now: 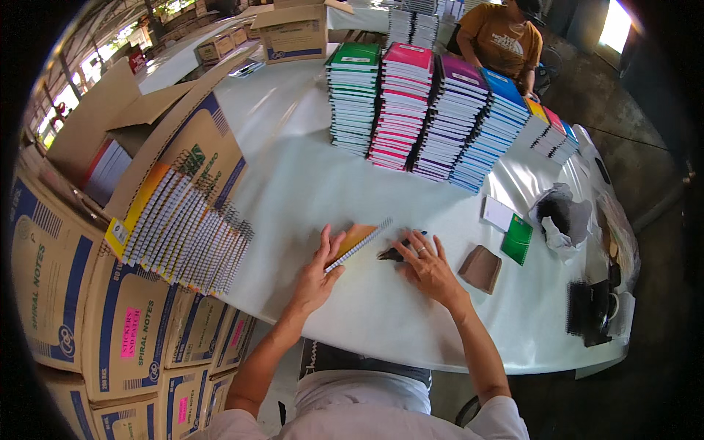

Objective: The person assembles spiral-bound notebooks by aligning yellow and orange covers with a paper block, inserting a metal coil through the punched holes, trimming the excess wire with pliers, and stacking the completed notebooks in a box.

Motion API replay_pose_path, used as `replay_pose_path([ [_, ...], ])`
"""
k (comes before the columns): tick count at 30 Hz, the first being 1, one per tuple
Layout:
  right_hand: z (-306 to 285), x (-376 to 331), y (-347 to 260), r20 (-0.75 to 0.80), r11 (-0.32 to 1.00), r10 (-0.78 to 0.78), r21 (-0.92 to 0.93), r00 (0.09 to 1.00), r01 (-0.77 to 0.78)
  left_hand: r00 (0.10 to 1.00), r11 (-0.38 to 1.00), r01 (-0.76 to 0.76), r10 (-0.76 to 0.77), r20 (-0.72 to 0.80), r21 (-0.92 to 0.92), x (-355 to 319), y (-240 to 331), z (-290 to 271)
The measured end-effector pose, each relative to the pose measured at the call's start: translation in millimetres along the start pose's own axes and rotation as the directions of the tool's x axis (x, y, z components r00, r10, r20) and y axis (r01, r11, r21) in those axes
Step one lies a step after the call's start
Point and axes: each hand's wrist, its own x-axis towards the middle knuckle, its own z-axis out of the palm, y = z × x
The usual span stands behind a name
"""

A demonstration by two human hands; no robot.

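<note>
My left hand (317,273) is closed around one end of a spiral notebook (357,239) with an orange-brown face, tilted so its wire-bound edge shows. My right hand (429,270), with a ring on one finger, is spread over a small dark object (392,253) on the table; the fingers partly cover it and its kind is unclear. To the right of that hand lies a brown block-like piece (480,269). Beyond it are a small green spiral notebook (518,239) and a white pad (498,213).
Tall notebook stacks in green (353,95), pink (400,106), purple (451,114) and blue (490,128) stand at the table's far side. Yellow spiral notebooks (183,227) lean against an open carton (213,143) at left. Black wire combs (589,312) lie right. A person (499,40) sits beyond.
</note>
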Motion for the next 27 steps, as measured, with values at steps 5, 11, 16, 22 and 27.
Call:
replay_pose_path([
  [5,-11,11,-31,0.024,0.987,0.116,0.113,0.993,-0.118,0.989,0.868,-0.111,0.145,-0.032,0.483,-3,-16,-4],
  [11,-45,21,-98,-0.164,0.974,0.025,0.227,0.986,0.013,0.970,0.734,-0.154,0.240,-0.041,0.661,-2,11,1],
  [16,-51,29,-103,-0.167,0.974,0.005,0.224,0.986,0.033,0.942,0.651,-0.186,0.330,-0.054,0.736,-1,21,0],
  [22,-55,32,-103,-0.165,0.971,-0.015,0.233,0.986,0.053,0.951,0.614,-0.160,0.306,-0.047,0.773,-2,34,-5],
  [27,-61,33,-106,-0.157,0.974,-0.026,0.218,0.987,0.060,0.933,0.576,-0.174,0.356,-0.053,0.798,-1,35,-9],
])
